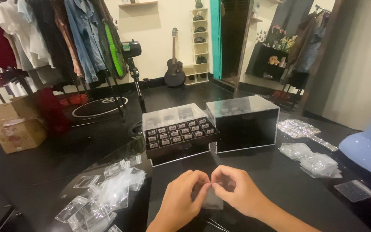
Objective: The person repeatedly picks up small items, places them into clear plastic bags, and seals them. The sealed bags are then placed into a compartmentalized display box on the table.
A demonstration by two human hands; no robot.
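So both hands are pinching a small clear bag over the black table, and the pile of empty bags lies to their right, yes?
Not quite. The head view shows both hands, left and right, pinching the small clear bag over the black table, but the pile of empty bags lies to their left.

Both hands, left hand [181, 195] and right hand [235, 191], pinch a small clear bag [212, 201] together near the black table's [280, 180] front edge. Behind them stands an open drawer box [177, 134]; loose bags [108, 195] lie toward the left edge.

I see a small clear plastic bag [211, 198] pinched at its top, hanging down just above the black table [280, 180], flat and see-through.
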